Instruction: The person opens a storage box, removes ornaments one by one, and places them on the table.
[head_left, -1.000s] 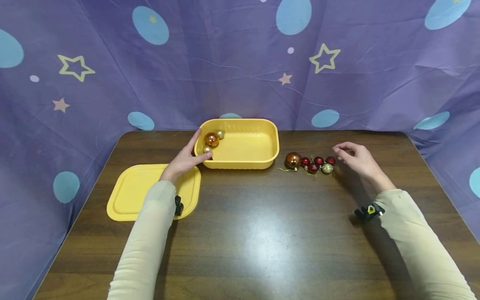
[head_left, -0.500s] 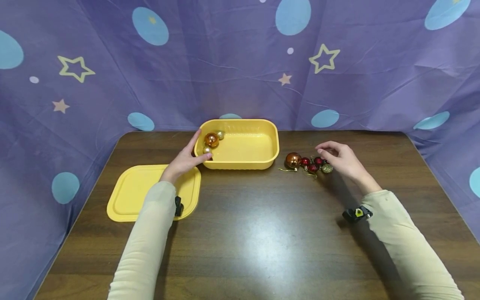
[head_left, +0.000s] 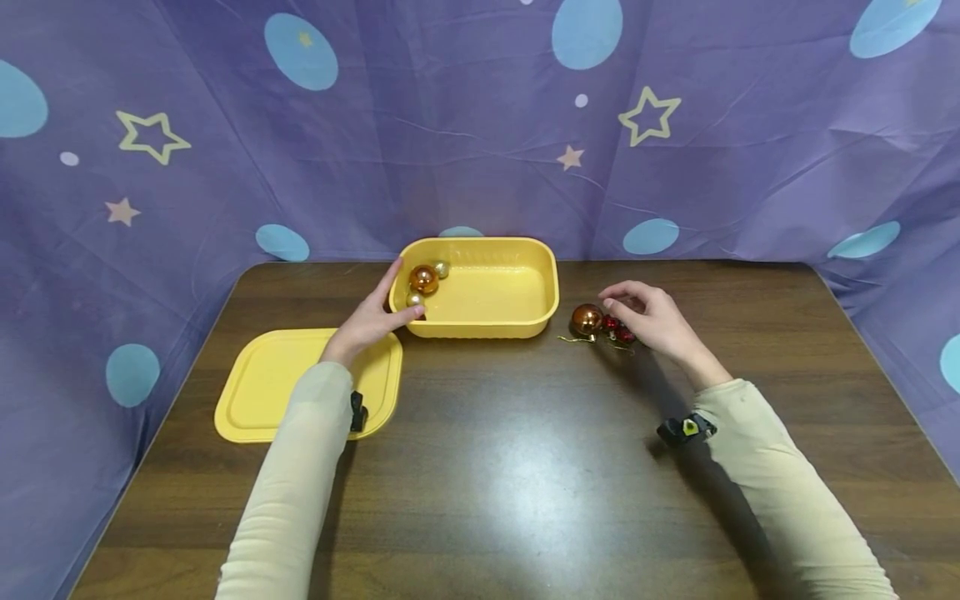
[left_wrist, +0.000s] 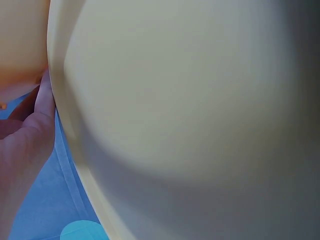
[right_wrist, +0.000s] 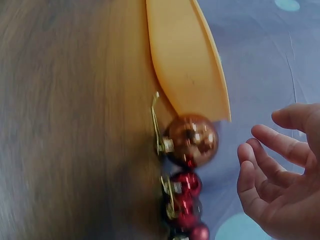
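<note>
My left hand (head_left: 367,321) holds the left end of a yellow plastic container (head_left: 480,330), thumb over the front rim and fingers along the side wall. Inside it, at the left end, lie a shiny copper bauble (head_left: 423,279) and two small gold baubles (head_left: 442,269). My right hand (head_left: 651,318) hovers over a row of Christmas baubles right of the container, loosely bent and holding nothing. From that row a large copper bauble (head_left: 587,319) and small red baubles (head_left: 624,335) show; the hand hides others. In the right wrist view the fingers (right_wrist: 280,145) stand apart from the copper bauble (right_wrist: 192,140).
A yellow lid (head_left: 262,387) lies flat on the brown wooden table (head_left: 480,467), under my left forearm; it fills most of the left wrist view. Behind the table hangs a purple curtain (head_left: 480,125) with stars and blue ovals.
My right hand has moved left, from beside the right end of the bauble row to above it, covering several baubles. The left hand and the container have stayed put.
</note>
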